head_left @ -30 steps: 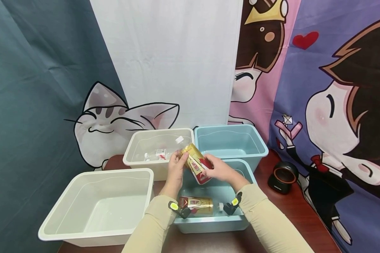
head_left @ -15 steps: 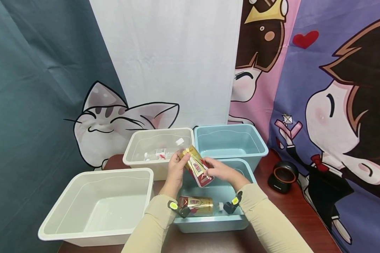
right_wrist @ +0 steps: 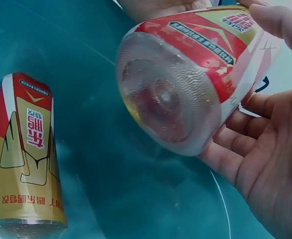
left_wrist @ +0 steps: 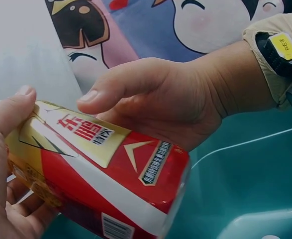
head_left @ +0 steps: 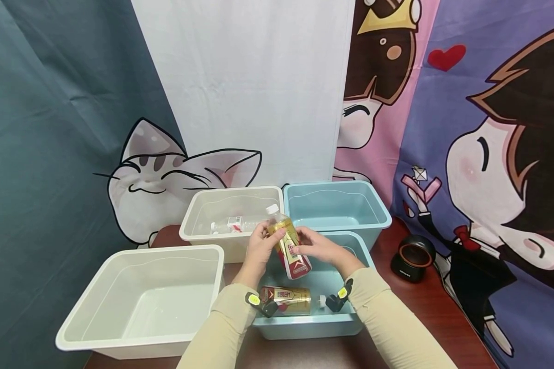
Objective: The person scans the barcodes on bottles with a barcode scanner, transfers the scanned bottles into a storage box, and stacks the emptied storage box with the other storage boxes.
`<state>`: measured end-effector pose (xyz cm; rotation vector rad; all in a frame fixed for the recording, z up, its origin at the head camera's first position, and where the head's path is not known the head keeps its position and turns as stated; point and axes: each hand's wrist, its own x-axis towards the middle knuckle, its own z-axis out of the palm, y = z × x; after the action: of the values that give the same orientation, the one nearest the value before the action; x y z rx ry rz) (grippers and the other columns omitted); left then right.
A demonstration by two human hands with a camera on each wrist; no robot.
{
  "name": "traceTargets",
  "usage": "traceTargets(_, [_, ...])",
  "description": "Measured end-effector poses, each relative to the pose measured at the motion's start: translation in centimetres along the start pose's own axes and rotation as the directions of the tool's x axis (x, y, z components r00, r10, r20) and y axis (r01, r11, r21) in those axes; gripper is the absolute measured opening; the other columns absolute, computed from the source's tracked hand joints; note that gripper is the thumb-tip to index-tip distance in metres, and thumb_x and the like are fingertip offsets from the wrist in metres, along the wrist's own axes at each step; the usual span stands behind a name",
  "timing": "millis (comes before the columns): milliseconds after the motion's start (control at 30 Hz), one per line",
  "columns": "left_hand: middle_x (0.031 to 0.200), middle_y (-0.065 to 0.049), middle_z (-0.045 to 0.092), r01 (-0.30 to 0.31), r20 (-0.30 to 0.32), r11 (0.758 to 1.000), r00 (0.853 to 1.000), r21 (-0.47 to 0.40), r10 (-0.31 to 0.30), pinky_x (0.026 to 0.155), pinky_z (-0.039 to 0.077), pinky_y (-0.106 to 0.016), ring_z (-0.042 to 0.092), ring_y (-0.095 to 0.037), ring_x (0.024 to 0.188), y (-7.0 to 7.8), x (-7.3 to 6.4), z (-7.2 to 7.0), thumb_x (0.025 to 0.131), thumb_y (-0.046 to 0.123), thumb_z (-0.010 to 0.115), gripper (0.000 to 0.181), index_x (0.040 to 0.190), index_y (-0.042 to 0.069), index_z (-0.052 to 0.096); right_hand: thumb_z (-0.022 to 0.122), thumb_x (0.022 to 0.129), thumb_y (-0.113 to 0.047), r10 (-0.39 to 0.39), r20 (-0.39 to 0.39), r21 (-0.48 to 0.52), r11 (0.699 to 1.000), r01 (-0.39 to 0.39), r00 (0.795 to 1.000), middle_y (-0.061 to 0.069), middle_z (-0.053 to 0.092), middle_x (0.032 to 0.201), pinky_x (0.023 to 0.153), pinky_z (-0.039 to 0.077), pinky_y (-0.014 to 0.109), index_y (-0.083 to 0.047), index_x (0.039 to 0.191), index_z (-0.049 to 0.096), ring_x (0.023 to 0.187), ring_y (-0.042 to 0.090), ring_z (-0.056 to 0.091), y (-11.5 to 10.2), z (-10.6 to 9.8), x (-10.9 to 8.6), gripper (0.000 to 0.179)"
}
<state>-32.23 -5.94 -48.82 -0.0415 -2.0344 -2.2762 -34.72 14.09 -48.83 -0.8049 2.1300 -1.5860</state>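
Observation:
Both hands hold an upright-tilted plastic bottle [head_left: 293, 256] with a gold and red label and white cap, above the near blue bin [head_left: 309, 320]. My left hand [head_left: 257, 252] grips it near the shoulder, thumb on the label in the left wrist view. My right hand [head_left: 322, 247] holds the other side lower down; in the right wrist view its fingers [right_wrist: 235, 144] curve along the bottle near its clear ribbed base. The cap end leans left and away from me. A matching bottle [head_left: 286, 300] lies on its side in the near blue bin, cap to the right.
A large white bin [head_left: 138, 343] stands at the left. Behind, another white bin [head_left: 198, 238] holds clear bottles [head_left: 234, 224], beside a second blue bin [head_left: 332, 228]. A black round device [head_left: 413, 258] sits on the red-brown table [head_left: 424, 302] at right.
The held bottle has turned more upright, its cap shifting right and its base dropping slightly. My left hand has moved slightly right with it; the bins and the lying bottle stay put.

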Motion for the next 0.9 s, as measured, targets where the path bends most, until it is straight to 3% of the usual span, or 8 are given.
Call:
traceTargets(133, [0.130, -0.017, 0.064, 0.004, 0.037, 0.999, 0.999, 0.035, -0.005, 0.101, 0.050, -0.041, 0.060, -0.026, 0.116, 0.2, -0.1, 0.1, 0.088, 0.021, 0.076, 0.054, 0.134, 0.002, 0.056, 0.064, 0.094, -0.024, -0.006, -0.007, -0.028, 1.000, 0.005, 1.000, 0.018, 0.063, 0.122, 0.091, 0.057, 0.038, 0.003, 0.140, 0.044, 0.108, 0.024, 0.064, -0.1, -0.1, 0.0, 0.057])
traceTargets(367, [0.123, -0.013, 0.066, 0.020, 0.082, 0.997, 0.996, 0.075, -0.026, 0.092, 0.051, -0.033, 0.061, -0.018, 0.105, 0.7, -0.5, 0.1, 0.088, 0.022, 0.077, 0.051, 0.130, 0.001, 0.057, 0.066, 0.094, -0.030, -0.007, -0.009, -0.048, 0.999, 0.006, 1.000, 0.017, 0.064, 0.121, 0.090, 0.058, 0.039, 0.001, 0.142, 0.043, 0.107, 0.024, 0.065, -0.1, 0.0, 0.0, 0.061])
traceTargets(533, [0.124, -0.013, 0.064, 0.046, 0.124, 0.992, 0.990, 0.118, -0.061, 0.091, 0.051, -0.034, 0.061, -0.016, 0.102, 1.2, -0.6, 0.3, 0.090, 0.017, 0.075, 0.049, 0.132, -0.001, 0.056, 0.068, 0.092, -0.032, 0.005, -0.014, -0.071, 0.997, -0.006, 1.000, 0.015, 0.065, 0.119, 0.088, 0.059, 0.039, -0.001, 0.143, 0.043, 0.105, 0.024, 0.066, -0.1, 0.1, -0.2, 0.065])
traceTargets(800, [0.136, -0.019, 0.059, 0.049, 0.147, 0.990, 0.987, 0.130, -0.068, 0.106, 0.046, -0.048, 0.058, -0.032, 0.122, 0.1, -0.2, 0.3, 0.092, 0.023, 0.074, 0.062, 0.144, 0.003, 0.047, 0.068, 0.091, -0.030, 0.013, -0.026, -0.116, 0.993, -0.016, 1.000, 0.014, 0.067, 0.115, 0.085, 0.059, 0.038, 0.000, 0.139, 0.047, 0.101, 0.024, 0.067, -0.3, -0.2, -0.4, 0.060])
traceTargets(900, [0.137, -0.020, 0.057, 0.059, 0.142, 0.992, 0.987, 0.111, -0.075, 0.106, 0.047, -0.047, 0.057, -0.033, 0.124, 0.0, -0.2, 0.4, 0.091, 0.023, 0.075, 0.069, 0.148, 0.004, 0.041, 0.067, 0.092, -0.029, 0.001, -0.026, -0.136, 0.991, -0.004, 1.000, 0.015, 0.067, 0.115, 0.085, 0.059, 0.037, 0.001, 0.139, 0.047, 0.101, 0.023, 0.067, -0.1, -0.4, -0.3, 0.059])
